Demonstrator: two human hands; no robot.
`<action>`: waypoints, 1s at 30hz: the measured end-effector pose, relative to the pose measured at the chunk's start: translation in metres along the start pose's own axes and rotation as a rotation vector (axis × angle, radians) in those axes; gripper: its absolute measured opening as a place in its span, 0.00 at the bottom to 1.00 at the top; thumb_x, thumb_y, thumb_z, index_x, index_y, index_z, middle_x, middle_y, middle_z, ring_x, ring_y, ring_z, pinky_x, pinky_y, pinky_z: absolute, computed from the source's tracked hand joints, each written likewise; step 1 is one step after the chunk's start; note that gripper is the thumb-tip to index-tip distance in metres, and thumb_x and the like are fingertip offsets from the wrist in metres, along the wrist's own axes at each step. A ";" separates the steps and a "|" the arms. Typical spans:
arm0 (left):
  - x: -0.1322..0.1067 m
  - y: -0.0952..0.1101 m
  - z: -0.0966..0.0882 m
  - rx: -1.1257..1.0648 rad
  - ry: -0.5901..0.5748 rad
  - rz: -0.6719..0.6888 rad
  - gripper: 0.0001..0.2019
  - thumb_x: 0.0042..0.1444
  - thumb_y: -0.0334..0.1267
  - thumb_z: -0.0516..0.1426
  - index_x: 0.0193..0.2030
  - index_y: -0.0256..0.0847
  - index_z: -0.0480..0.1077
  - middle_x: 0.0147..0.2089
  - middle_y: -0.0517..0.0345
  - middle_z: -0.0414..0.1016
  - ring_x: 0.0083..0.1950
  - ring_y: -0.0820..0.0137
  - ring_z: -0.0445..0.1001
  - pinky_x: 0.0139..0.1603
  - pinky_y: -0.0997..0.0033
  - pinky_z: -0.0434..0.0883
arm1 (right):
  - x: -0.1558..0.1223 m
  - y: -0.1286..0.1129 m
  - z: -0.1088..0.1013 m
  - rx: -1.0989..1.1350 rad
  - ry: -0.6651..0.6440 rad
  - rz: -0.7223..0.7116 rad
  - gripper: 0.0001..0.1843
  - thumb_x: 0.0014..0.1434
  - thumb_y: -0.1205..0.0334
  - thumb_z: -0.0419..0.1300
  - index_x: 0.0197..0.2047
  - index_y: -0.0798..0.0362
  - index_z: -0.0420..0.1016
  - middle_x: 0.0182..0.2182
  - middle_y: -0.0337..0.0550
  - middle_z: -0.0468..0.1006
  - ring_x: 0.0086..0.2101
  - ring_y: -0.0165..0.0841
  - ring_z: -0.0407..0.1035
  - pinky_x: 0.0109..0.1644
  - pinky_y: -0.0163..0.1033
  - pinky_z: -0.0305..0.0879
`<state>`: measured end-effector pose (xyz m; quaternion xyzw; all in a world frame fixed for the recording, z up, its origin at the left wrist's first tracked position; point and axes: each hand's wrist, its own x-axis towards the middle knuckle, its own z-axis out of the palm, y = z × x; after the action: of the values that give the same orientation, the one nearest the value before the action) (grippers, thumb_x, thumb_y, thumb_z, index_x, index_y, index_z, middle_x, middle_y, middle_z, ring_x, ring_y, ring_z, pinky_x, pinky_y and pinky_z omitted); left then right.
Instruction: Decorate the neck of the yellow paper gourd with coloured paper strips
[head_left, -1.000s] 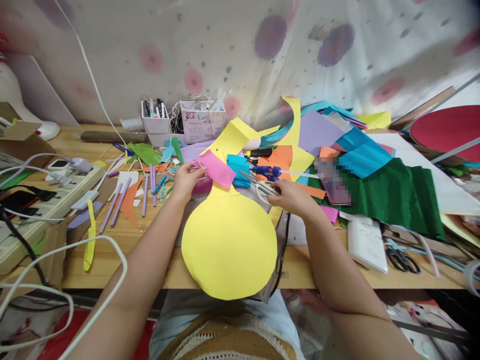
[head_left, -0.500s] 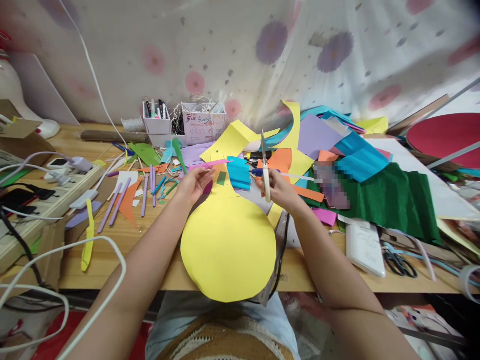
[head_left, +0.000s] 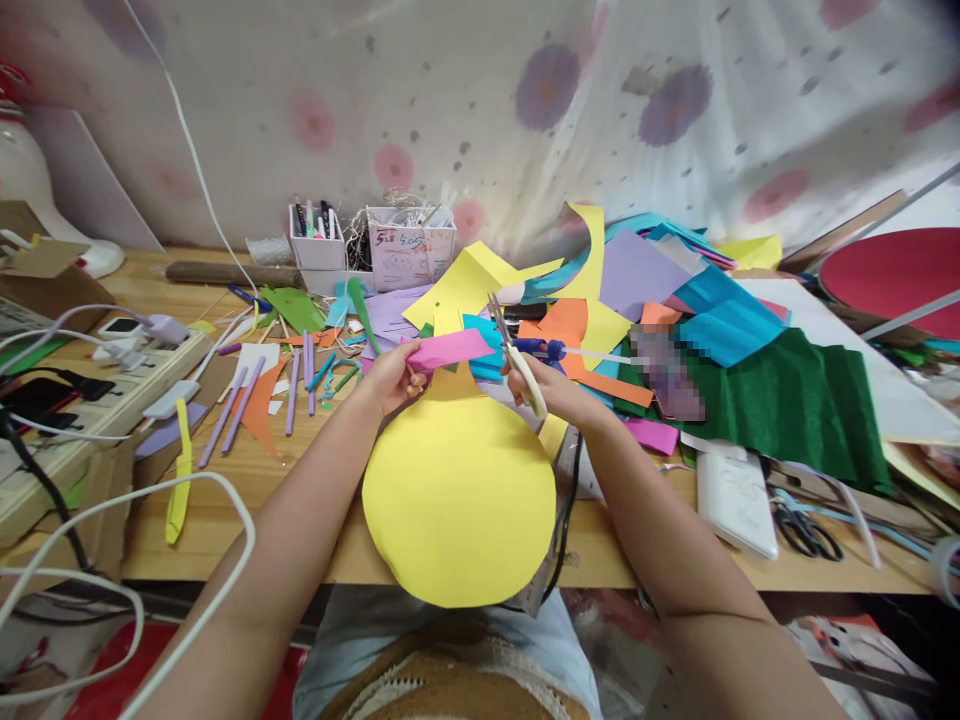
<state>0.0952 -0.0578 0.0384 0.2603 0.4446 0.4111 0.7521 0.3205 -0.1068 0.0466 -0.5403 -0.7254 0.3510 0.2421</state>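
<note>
A strip of pink paper (head_left: 454,349) is pinched at its left end in my left hand (head_left: 399,380). My right hand (head_left: 544,388) holds white-handled scissors (head_left: 523,372), whose blades point up and away, just right of the strip's free end and apart from it. Below both hands lies a large round piece of yellow paper (head_left: 459,500), overhanging the table's front edge. Behind the strip, blue paper (head_left: 487,335) is partly covered. A blue glue gun (head_left: 551,350), as it appears, lies just beyond my right hand.
Coloured paper, including a purple sheet (head_left: 641,270) and dark green crepe paper (head_left: 795,400), is heaped at the right. Black scissors (head_left: 808,527) lie beside a white power bank (head_left: 739,500). Purple paper rolls (head_left: 246,400) and a power strip (head_left: 90,430) with cables are at left.
The pink strip has turned from edge-on to face-on and come nearer. The scissors have tilted leftward towards it. The yellow paper has hardly moved.
</note>
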 end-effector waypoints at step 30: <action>-0.001 -0.009 0.010 -0.233 -0.014 0.419 0.20 0.50 0.52 0.58 0.24 0.39 0.56 0.15 0.72 0.52 0.12 0.84 0.51 0.12 0.83 0.51 | 0.025 -0.031 -0.001 0.098 -0.368 0.042 0.21 0.53 0.42 0.54 0.35 0.53 0.65 0.26 0.38 0.68 0.26 0.28 0.66 0.30 0.35 0.66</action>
<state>0.1077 -0.0635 0.0365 0.2612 0.3252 0.6049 0.6783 0.2944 -0.0876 0.0701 -0.4696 -0.7280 0.4838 0.1243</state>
